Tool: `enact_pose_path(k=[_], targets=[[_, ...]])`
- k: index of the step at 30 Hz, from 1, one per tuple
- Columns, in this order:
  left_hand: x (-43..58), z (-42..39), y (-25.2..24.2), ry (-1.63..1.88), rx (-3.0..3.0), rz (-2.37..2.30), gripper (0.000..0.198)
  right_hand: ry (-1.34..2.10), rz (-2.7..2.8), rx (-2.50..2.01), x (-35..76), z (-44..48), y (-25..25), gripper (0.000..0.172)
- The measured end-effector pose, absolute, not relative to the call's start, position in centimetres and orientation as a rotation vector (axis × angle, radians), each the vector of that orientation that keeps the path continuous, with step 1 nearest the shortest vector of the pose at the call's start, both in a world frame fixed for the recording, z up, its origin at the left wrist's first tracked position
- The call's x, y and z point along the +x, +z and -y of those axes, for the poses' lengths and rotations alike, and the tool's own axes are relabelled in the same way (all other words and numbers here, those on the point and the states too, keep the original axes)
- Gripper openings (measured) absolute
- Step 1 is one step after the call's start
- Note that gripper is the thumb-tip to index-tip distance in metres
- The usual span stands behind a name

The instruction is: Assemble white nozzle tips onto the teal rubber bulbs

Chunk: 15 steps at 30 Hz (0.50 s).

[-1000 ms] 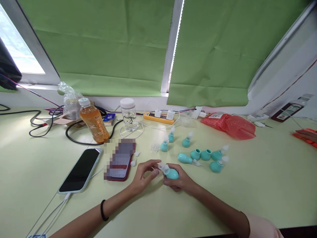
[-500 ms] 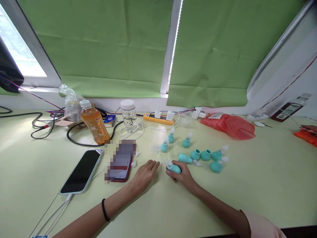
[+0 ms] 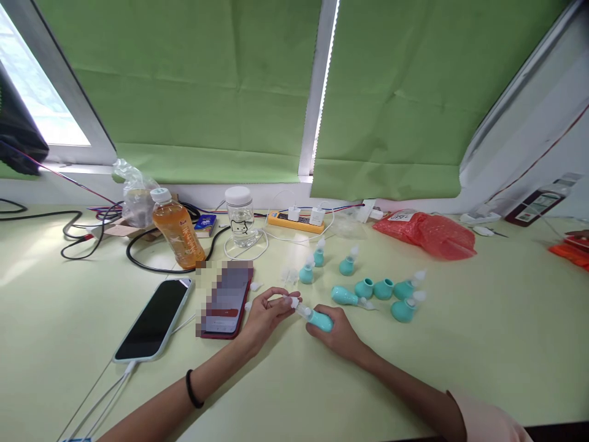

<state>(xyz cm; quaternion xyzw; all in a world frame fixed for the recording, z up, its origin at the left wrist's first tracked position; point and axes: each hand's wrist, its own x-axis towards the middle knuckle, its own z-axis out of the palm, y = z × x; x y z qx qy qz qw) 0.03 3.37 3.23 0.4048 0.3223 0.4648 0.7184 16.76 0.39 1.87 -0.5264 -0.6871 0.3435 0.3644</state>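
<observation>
My right hand [image 3: 337, 332] grips a teal rubber bulb [image 3: 319, 320] low over the table, its clear nozzle pointing left. My left hand [image 3: 267, 310] pinches a small clear tip [image 3: 294, 301] at that nozzle's end. Several more teal bulbs [image 3: 383, 288] lie or stand just beyond my right hand, some with clear nozzles. A few loose clear tips [image 3: 289, 274] rest near my left hand.
A red phone [image 3: 225, 301] and a black phone [image 3: 153, 318] on a white cable lie to the left. Behind stand an orange drink bottle [image 3: 179, 229], a glass jar [image 3: 240, 215], a yellow power strip [image 3: 294, 219] and a red bag [image 3: 426, 232]. Black cables [image 3: 73, 230] sprawl far left.
My left hand, flat on the table half a second ago, has lifted and closed on a clear tip at the bulb's nozzle. My right hand still holds the bulb.
</observation>
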Motion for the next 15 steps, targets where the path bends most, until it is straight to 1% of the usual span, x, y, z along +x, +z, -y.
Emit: enact_pose_path(k=[5, 7, 10, 15], targets=[[-0.02, -3.29, 3.14, 0.985, 0.847, -0.734, 0.032, 0.893, 1.747, -1.390, 16.65, -0.31, 1.83, 0.013], [-0.07, -3.31, 3.03, 0.982, 0.880, -0.757, 0.034, 0.915, 1.728, -1.395, 16.72, -0.31, 1.88, 0.013], [-0.21, -3.48, 2.81, 0.965, 0.974, -0.808, 0.031, 1.003, 1.703, -1.378, 16.86, -0.37, 2.03, 0.016], [-0.37, -3.66, 2.65, 0.958, 1.081, -0.868, 0.024, 1.268, 1.591, -1.351, 16.86, -0.45, 2.53, 0.017]])
